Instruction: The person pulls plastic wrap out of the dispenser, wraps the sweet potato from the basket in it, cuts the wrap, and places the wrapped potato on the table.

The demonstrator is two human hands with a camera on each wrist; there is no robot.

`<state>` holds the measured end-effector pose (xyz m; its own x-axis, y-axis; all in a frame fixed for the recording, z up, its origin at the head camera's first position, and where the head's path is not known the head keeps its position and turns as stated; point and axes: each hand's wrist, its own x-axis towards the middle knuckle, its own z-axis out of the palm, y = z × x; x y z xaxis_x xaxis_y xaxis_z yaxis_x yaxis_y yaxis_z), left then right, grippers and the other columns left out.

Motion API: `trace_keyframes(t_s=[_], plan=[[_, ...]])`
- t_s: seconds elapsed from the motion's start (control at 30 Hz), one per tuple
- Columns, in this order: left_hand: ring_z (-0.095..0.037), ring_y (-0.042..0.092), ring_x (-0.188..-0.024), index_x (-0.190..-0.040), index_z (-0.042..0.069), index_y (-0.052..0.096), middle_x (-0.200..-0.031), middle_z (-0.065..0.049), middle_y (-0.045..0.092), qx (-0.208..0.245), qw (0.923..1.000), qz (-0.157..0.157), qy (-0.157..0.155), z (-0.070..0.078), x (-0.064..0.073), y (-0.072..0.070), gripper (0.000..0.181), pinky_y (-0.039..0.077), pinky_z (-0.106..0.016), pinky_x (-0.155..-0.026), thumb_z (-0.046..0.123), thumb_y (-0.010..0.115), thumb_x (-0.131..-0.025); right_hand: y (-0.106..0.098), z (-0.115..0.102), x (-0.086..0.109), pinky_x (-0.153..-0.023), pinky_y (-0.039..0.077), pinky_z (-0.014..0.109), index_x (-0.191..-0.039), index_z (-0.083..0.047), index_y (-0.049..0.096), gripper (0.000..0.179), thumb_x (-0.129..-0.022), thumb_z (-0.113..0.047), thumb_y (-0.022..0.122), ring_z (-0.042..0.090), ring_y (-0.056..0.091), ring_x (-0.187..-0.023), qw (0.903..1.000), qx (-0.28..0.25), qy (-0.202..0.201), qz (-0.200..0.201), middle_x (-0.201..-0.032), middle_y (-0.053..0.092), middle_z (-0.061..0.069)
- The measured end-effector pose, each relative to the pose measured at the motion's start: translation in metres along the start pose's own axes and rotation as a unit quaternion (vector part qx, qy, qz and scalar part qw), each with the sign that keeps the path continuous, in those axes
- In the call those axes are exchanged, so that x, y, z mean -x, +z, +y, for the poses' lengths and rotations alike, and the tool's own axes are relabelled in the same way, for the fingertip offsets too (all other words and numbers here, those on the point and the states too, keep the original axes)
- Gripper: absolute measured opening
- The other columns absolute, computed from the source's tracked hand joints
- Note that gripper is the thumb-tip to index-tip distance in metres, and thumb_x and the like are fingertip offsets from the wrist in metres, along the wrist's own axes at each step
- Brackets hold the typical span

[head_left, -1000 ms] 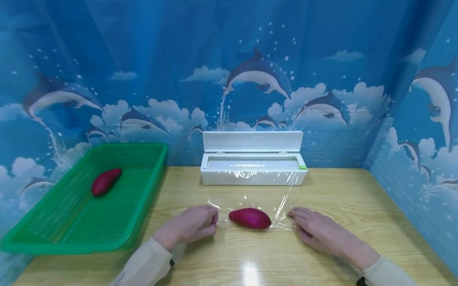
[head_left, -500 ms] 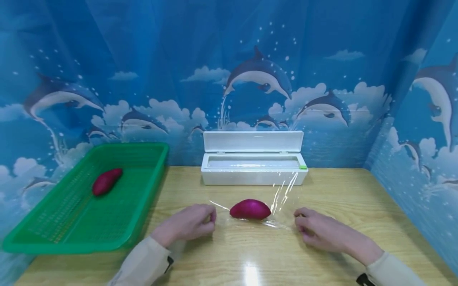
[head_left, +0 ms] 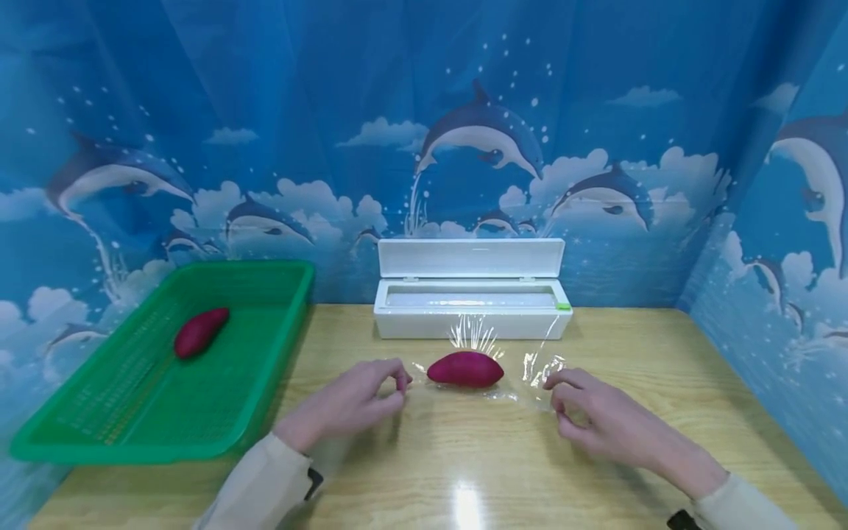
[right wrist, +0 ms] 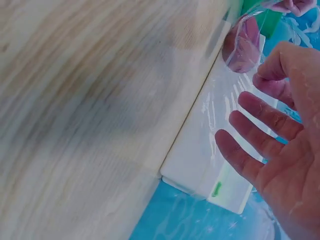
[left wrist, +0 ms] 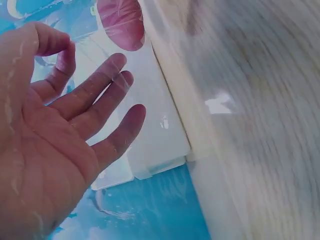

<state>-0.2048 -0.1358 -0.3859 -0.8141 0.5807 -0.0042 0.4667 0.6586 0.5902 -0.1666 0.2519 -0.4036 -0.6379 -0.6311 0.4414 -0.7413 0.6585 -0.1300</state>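
A purple-red sweet potato [head_left: 466,369] lies on the table wrapped in clear plastic wrap [head_left: 472,333], which stretches back to a white wrap dispenser box [head_left: 411,324] with its lid raised. To the left of the sweet potato, my left hand [head_left: 358,401] pinches the film's edge between thumb and index finger. My right hand [head_left: 606,416] pinches the film on the opposite side. In both wrist views the thumb and index fingertips meet while the other fingers spread out. The film shows mainly as bright streaks and creases.
A green plastic basket [head_left: 281,361] stands at the left with a second sweet potato [head_left: 201,333] inside. Behind the wooden table [head_left: 497,471] hangs a blue dolphin-print curtain [head_left: 298,110], which also runs along the right side. A green tab [head_left: 563,306] sits on the dispenser's right end.
The sweet potato has shifted away from me toward the dispenser, turning over in the film. Both hands have moved slightly forward, and their other fingers have spread.
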Motion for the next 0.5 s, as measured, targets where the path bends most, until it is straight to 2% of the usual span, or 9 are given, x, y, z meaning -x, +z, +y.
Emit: trace_keyframes(t_s=[0.17, 0.27, 0.33, 0.5], plan=[[-0.014, 0.063, -0.094, -0.104, 0.013, 0.061, -0.113, -0.003, 0.075, 0.07, 0.9965, 0.007, -0.047, -0.007, -0.009, 0.0, 0.008, 0.054, -0.034, -0.081, 0.017, 0.056, -0.099, -0.001, 0.007, -0.004, -0.078, 0.06, 0.03, -0.09, -0.021, 0.061, 0.026, -0.079, 0.0, 0.074, 0.006, 0.066, -0.093, 0.9984, -0.03, 0.047, -0.007, -0.103, 0.071, -0.006], [-0.017, 0.062, -0.085, -0.105, 0.014, 0.058, -0.109, -0.001, 0.076, 0.091, 0.9929, 0.01, -0.076, -0.014, -0.014, 0.001, 0.007, 0.052, -0.033, -0.074, 0.019, 0.054, -0.101, -0.002, 0.01, -0.005, -0.079, 0.061, 0.033, -0.094, -0.02, 0.063, 0.024, -0.083, -0.001, 0.072, 0.007, 0.067, -0.093, 0.9954, -0.053, 0.077, -0.021, -0.103, 0.073, -0.005], [-0.017, 0.061, -0.083, -0.106, 0.013, 0.058, -0.107, -0.001, 0.077, 0.088, 0.9929, 0.014, -0.079, -0.018, -0.017, 0.002, 0.008, 0.052, -0.032, -0.073, 0.019, 0.054, -0.101, -0.001, 0.012, -0.006, -0.079, 0.06, 0.033, -0.095, -0.02, 0.064, 0.023, -0.084, -0.002, 0.072, 0.006, 0.067, -0.092, 0.9936, -0.07, 0.083, -0.031, -0.101, 0.073, -0.007], [-0.013, 0.063, -0.092, -0.107, 0.012, 0.061, -0.102, 0.0, 0.072, 0.054, 0.9965, 0.024, -0.06, -0.022, -0.02, 0.003, 0.009, 0.056, -0.035, -0.087, 0.018, 0.059, -0.101, 0.003, 0.009, -0.007, -0.074, 0.058, 0.028, -0.094, -0.025, 0.065, 0.014, -0.088, -0.024, 0.079, 0.001, 0.062, -0.084, 0.9919, -0.061, 0.07, -0.088, -0.094, 0.065, -0.018]])
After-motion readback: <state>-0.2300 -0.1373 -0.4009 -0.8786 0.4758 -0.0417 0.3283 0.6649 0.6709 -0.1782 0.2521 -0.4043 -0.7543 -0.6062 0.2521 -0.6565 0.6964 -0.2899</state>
